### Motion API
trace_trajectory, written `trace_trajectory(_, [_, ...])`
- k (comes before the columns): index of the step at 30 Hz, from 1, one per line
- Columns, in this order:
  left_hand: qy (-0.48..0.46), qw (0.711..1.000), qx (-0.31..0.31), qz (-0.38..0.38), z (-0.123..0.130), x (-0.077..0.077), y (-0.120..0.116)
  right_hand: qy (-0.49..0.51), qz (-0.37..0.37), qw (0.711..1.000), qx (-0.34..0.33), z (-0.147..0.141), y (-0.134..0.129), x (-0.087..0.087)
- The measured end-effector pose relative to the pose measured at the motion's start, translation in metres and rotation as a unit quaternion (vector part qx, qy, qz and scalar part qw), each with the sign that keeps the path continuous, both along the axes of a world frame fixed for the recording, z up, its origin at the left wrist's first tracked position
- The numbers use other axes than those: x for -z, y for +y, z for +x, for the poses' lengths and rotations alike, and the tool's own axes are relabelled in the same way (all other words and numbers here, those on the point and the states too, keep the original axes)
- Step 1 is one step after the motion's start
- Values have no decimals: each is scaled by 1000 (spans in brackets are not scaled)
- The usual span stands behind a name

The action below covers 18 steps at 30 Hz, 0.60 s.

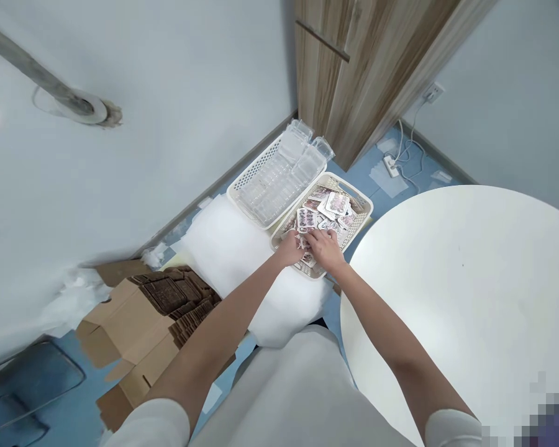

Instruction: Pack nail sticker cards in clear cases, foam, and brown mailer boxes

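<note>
A cream plastic basket [361,202] holds many small white cards with pink and dark printed patterns [338,203]. Both of my hands reach into its near end. My left hand [289,249] is closed, thumb and fingers pinched at a small patterned card [302,241]. Beside it, my right hand [325,248] lies over the cards with its fingers bent down onto them; what sits under its fingertips is hidden. Against the wall side stands a second white basket [235,194], filled with clear plastic boxes [277,180].
White puffy bundles [233,242] lie under and beside the baskets. Flattened brown cardboard [135,316] is stacked at the left. A round white table [461,279] stands close on the right. Behind are a wooden cabinet [354,68] and a power strip [391,166] with cables on the floor.
</note>
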<state>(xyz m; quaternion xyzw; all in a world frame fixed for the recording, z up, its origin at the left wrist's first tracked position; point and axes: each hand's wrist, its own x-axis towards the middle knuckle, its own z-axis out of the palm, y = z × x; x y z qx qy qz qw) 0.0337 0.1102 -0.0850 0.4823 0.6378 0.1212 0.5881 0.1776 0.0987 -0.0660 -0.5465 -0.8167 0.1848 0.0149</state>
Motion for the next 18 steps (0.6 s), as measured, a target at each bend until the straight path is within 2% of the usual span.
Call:
trace_trajectory(5, [-48, 997, -52, 45, -3, -5, -3, 19, -22, 997, 66, 1, 4, -14])
trace_trajectory(7, [-50, 993, -69, 84, -9, -11, -10, 63, -24, 992, 106, 1, 3, -24])
trace_trajectory(9, [-61, 987, -90, 119, -17, -21, -20, 146, -31, 975, 167, -2, 0, -36])
trace_trajectory(11, [-79, 981, -113, 136, -24, -34, -35, 268, -53, 933, 234, -6, -9, -51])
trace_trajectory(13, [-116, 976, -129, 135, -27, -49, -53, 396, -78, 867, 292, -11, -26, -67])
trace_trajectory(15, [-179, 968, -123, 123, -27, -65, -75, 490, -92, 800, 335, -14, -52, -83])
trace_trajectory(18, [-266, 953, -103, 103, -23, -84, -109, 549, -94, 733, 390, -15, -105, -103])
